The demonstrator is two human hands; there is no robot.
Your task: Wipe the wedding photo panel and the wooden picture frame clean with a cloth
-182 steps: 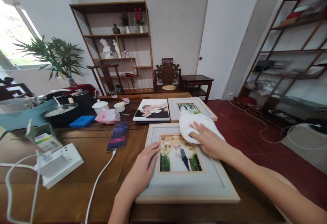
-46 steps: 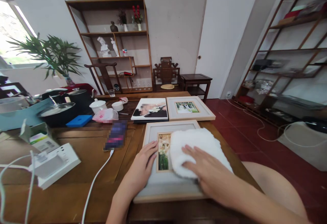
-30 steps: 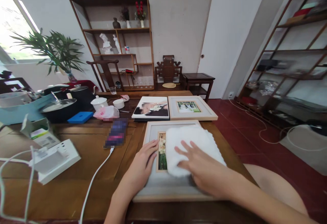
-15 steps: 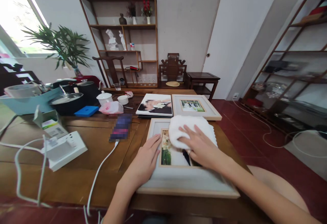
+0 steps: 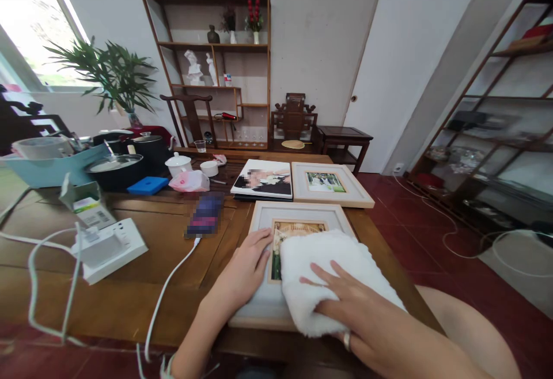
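A light wooden picture frame (image 5: pixel 268 320) with a white mat and a photo lies flat at the table's near right. My left hand (image 5: pixel 244 272) rests on its left side, fingers stretched out flat. A fluffy white cloth (image 5: pixel 298 261) covers the lower right of the frame and much of the photo. Pressing down on that cloth is my right hand (image 5: pixel 360 310), its fingers spread over the top and a ring on one finger. Some of the cloth hangs past the frame's near edge. What lies under the cloth is hidden.
Behind are a second framed photo (image 5: pixel 356 186) and a stacked photo print (image 5: pixel 263 180). To the left lie a blurred phone (image 5: pixel 205 213) on a white cable (image 5: pixel 168 287), an opened white box (image 5: pixel 114 249), a blue box (image 5: pixel 147 185) and black pots (image 5: pixel 114 166). A stool (image 5: pixel 466 327) stands right.
My right hand has drawn the white cloth toward me, from the frame's upper right down over its near edge. The photo's top now shows. My left hand has stayed in place.
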